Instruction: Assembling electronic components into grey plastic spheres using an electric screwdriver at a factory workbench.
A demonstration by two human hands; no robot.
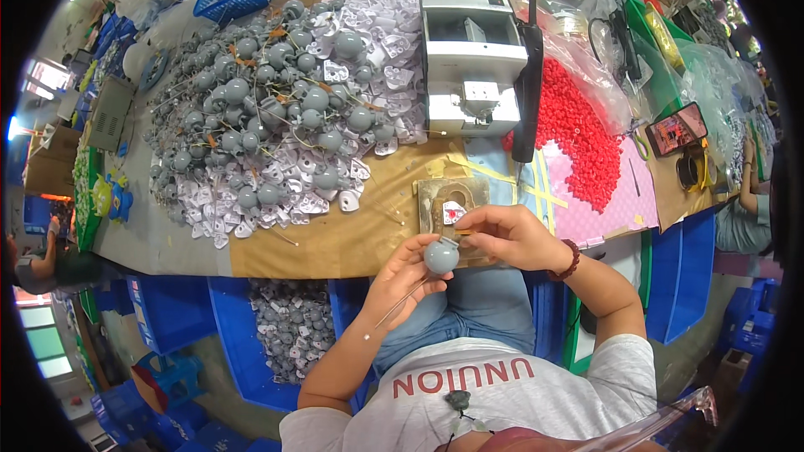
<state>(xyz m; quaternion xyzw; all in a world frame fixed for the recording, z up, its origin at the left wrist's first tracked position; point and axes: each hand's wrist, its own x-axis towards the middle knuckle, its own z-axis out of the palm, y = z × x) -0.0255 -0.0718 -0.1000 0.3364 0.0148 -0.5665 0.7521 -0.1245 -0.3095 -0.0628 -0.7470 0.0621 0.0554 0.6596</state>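
Observation:
My left hand [397, 281] is closed around a round grey plastic ball part [441, 258], held just off the table's front edge with its short neck pointing up. A thin wire [400, 305] with a small white connector trails down past my left palm. Close to the neck, my right hand [521, 239] pinches a small orange-brown piece [463, 233]; its exact kind is too small to make out. Behind my fingers is a brownish block fixture [428, 201]. In its recess sits a white plastic part [453, 211] with a red piece on it.
Grey ball parts [237, 90] with wires lie heaped over white plastic parts [226, 201] at left. A white-and-grey machine [473, 59] with a dark upright arm stands behind the fixture. Red pieces [578, 134] and a phone [677, 129] lie right. A blue bin [230, 343] is below the table.

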